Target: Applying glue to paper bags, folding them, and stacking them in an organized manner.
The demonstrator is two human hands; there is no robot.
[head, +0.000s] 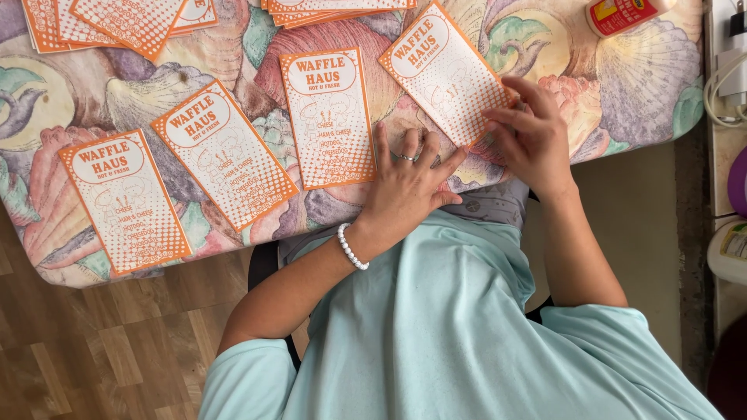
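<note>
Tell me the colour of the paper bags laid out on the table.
Orange and white paper bags, clearest in the head view.

Both hands — left [406, 183] flat, right [531, 132] fingers curled.

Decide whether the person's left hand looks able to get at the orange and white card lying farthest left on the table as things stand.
Probably yes. The left hand rests flat and empty at the table edge; the farthest-left card lies uncovered, with only flat cards between.

An orange-and-white printed paper sleeve [446, 71] lies flat, tilted, on the shell-patterned tablecloth [646, 85].
</note>
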